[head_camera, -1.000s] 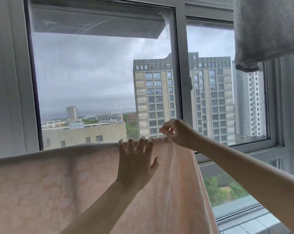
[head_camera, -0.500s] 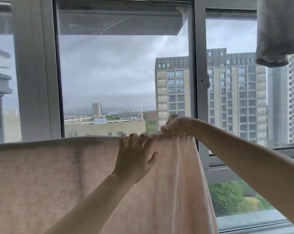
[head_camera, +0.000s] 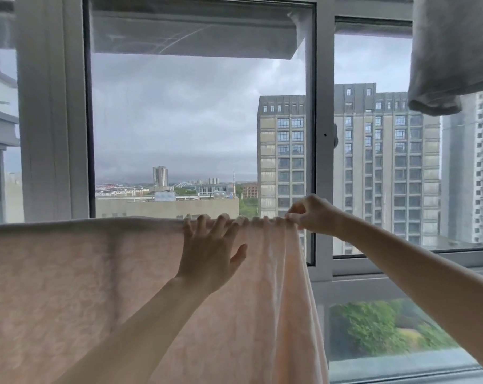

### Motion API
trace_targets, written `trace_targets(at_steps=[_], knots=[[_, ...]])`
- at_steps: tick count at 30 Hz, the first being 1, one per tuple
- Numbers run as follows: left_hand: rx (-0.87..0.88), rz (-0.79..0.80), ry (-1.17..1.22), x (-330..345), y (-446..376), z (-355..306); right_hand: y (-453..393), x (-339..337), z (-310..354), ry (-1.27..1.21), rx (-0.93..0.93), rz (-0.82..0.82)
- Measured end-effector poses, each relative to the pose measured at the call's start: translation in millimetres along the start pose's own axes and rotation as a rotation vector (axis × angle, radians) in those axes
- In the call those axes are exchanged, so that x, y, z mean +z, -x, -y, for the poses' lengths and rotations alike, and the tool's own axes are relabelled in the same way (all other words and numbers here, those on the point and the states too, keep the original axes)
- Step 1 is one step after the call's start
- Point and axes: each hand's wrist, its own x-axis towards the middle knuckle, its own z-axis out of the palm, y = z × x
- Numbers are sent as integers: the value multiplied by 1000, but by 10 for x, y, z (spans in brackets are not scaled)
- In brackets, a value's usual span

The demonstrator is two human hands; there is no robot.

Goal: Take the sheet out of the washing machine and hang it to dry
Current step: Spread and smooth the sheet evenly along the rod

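Observation:
A pale pink patterned sheet (head_camera: 68, 286) hangs over a horizontal line in front of the window, filling the lower left of the head view. Its right end is gathered in folds. My left hand (head_camera: 210, 253) lies flat against the sheet just below its top edge, fingers spread. My right hand (head_camera: 309, 214) pinches the bunched top edge at the sheet's right end. Whatever the sheet hangs on is hidden under the fabric.
A big window with a grey frame (head_camera: 323, 134) stands right behind the sheet, with tall buildings outside. A grey cloth (head_camera: 453, 51) hangs down at the upper right. The window sill (head_camera: 401, 367) runs along the lower right.
My right hand has slid to the right along the top edge, spreading the gathered folds. My left hand stays flat on the sheet. The view has turned a little to the left.

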Motion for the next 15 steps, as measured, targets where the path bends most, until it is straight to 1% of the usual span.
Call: trace_targets(at_steps=[1,4,6,8,10,13,14,15], knots=[[6,-6,-1,4,-11,-16,46,5,-28,-16,-9,-7],[39,-21,10,8,-55,-100,93,49,-47,-60,-27,-122],[42,-30,11,7,-90,-168,68,91,-23,-17,-51,-164],[23,-54,17,-2,-112,-222,51,134,2,43,-77,-171],[14,-86,24,-5,-107,-246,37,103,-17,50,-93,-208],[16,-97,10,-5,-108,-236,-13,-120,-139,-52,-44,-362],[24,-96,9,-7,-123,-237,-5,-183,-197,-53,-52,-412],[33,-94,11,-9,-138,-245,13,-203,-268,-25,-69,-426]])
